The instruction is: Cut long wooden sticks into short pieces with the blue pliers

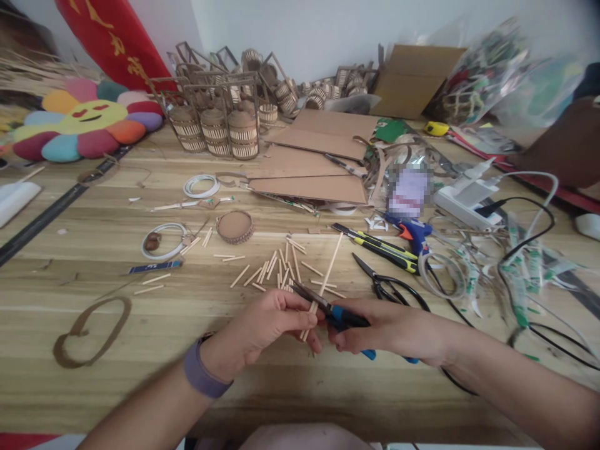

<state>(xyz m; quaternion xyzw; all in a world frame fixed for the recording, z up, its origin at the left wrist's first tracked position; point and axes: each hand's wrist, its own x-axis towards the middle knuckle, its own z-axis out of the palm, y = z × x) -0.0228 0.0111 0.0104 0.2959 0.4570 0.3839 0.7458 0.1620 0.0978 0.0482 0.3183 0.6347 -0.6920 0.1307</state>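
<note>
Near the front of the wooden table, my left hand point(281, 319) pinches thin wooden sticks point(331, 262), one of them long and slanting up and away. My right hand point(356, 322) is closed round the blue and black handles of a pair of scissors point(323, 301). The blades point left and lie across the sticks, close to my left fingertips; whether they touch the wood I cannot tell. Just beyond my hands lie several short cut sticks point(272, 265), scattered loosely. A round brown disc with a beaded-looking rim point(235, 227) sits behind them.
To the right lie black-handled shears point(389, 284), a yellow-black utility knife point(382, 247), a blue glue gun point(415, 231), a tape roll point(440, 275) and a power strip point(469, 197) with cables. Cardboard sheets point(309, 169) and small woven baskets point(215, 131) stand behind. White coils point(164, 242) lie left.
</note>
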